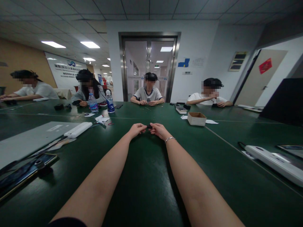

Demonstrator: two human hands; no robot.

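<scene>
The left hand (137, 130) and right hand (160, 130) pinch a small black piece (149, 126) between them at twelve o'clock, over the green surface (144, 176); an open box (197, 121) sits at one o'clock.

Small black piece (149, 126), pinched between left hand (137, 129) and right hand (159, 130); details unclear.

A glass double door (148, 56) is being surrounded by white wall (199, 36). Left of that door, light is being cast by ceiling panels (90, 44); before the door, a faint sheen is being shown by a green table (144, 170).
</scene>
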